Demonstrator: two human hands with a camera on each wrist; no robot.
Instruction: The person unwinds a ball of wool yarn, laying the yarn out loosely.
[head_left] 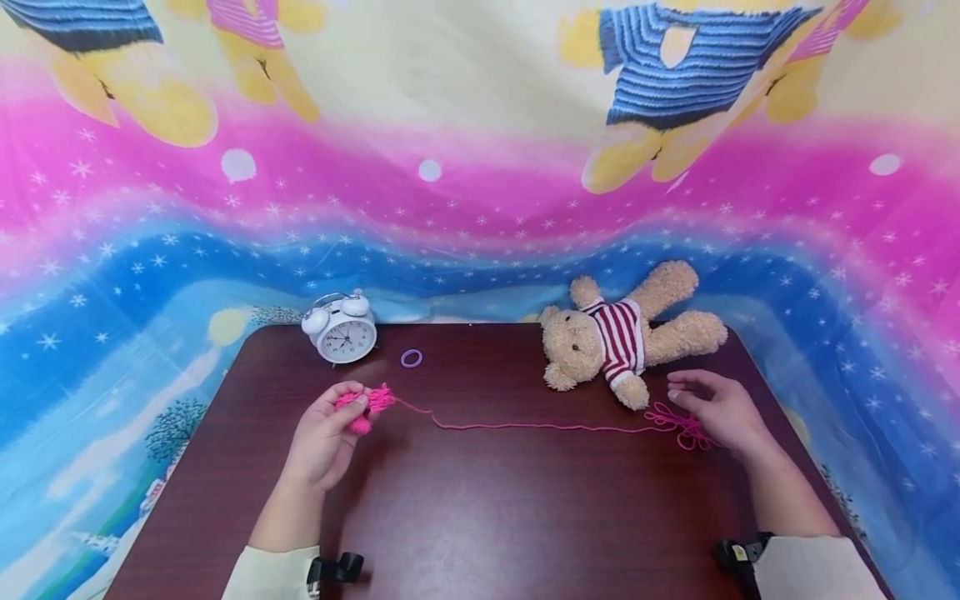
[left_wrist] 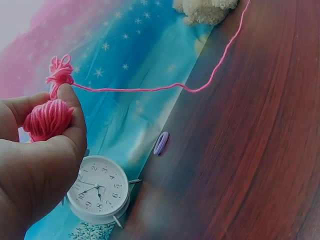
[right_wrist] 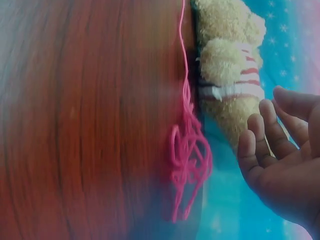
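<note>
Left hand [head_left: 324, 437]: pinching the pink yarn bundle [left_wrist: 47, 120] between thumb and fingers; forming a narrow, closed hold; hovering above the left half of the table [head_left: 480, 500].
Pink yarn bundle: sitting within the pinch, in front of the alarm clock [head_left: 347, 337]; showing a wound section between thumb and fingers and a looped end protruding past the thumb.
Strand [head_left: 525, 427]: leaving the looped end, dipping to the table, running rightward and joining the loose loops [right_wrist: 190, 160].
Loose loops: lying on the table at the right, near the lower paw of the teddy bear [head_left: 577, 343].
Right hand [head_left: 723, 414]: hovering just beside the loose loops; extending relaxed, slightly bent fingers; forming a wide, unloaded grip.
Alarm clock: standing at the rear left, facing forward.
Purple ring [head_left: 402, 359]: lying just right of the alarm clock.
Teddy bear: lying at the rear right, wearing a striped shirt [head_left: 621, 335], pointing its head leftward.
Cloth backdrop [head_left: 480, 192]: hanging behind the table.
</note>
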